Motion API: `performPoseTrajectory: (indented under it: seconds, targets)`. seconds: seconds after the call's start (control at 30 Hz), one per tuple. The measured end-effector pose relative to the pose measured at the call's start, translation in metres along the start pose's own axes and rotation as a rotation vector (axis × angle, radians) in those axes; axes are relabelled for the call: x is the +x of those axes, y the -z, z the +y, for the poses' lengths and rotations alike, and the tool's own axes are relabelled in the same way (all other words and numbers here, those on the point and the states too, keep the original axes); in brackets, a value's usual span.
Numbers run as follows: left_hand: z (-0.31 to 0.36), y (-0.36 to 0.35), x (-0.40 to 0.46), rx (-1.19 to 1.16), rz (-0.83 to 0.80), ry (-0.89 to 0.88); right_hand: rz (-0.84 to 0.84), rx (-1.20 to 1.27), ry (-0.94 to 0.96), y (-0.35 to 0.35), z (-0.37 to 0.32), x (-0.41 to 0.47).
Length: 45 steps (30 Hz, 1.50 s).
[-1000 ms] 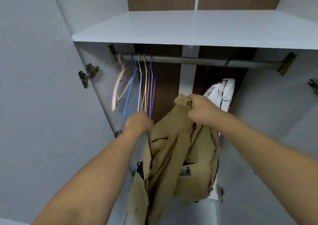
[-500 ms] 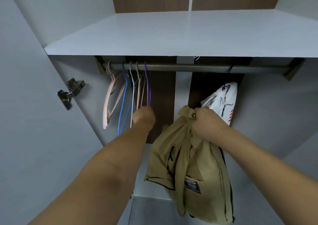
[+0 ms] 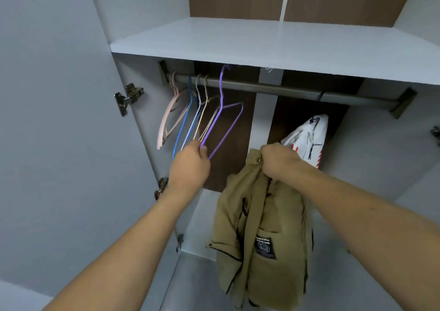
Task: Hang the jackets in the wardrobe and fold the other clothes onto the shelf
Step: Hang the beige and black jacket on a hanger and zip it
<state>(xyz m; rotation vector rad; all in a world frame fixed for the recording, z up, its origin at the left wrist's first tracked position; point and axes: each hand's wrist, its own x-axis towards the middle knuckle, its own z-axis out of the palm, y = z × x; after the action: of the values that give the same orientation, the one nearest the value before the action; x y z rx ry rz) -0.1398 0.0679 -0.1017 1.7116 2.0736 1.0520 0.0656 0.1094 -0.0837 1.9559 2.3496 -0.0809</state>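
Head view: left hand (image 3: 190,165) pinches lower corner of thin purple wire hanger (image 3: 225,120), tilted, hook lifted above metal rail (image 3: 285,90), long bar slanting up-right. Right hand (image 3: 279,159), fingers curled tight, grips collar of tan jacket (image 3: 259,239); soft fabric w/ dark patch, long axis vertical, hanging down below rail, in front of white jacket (image 3: 307,137).

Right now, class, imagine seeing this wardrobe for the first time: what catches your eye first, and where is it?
The khaki jacket dangles low in the middle, bunched in the right hand. To its left, the left hand pinches a purple hanger, its hook lifted above the rail. A white garment hangs behind on the right.
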Motion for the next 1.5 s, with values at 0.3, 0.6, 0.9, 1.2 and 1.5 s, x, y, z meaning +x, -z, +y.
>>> performPoseTrajectory:
  seconds: [0.3, 0.6, 0.9, 1.2, 1.5]
  targets:
    - [0.011, 0.123, -0.185, 0.031, -0.212, 0.186, 0.138, 0.078, -0.140, -0.024, 0.007, -0.028]
    - [0.022, 0.193, -0.252, 0.093, -0.276, 0.201, -0.008, 0.695, -0.427, -0.028, -0.007, -0.048]
    - [0.017, 0.153, -0.241, 0.019, -0.297, 0.123, 0.118, 0.491, -0.173, -0.015, -0.054, -0.087]
    - [-0.058, 0.120, -0.218, -0.517, -0.394, 0.114, 0.389, 0.395, 0.274, 0.013, -0.061, -0.137]
    - [-0.042, 0.103, -0.157, -0.055, 0.143, 0.177, 0.159, 0.930, 0.209, 0.053, -0.029, -0.132]
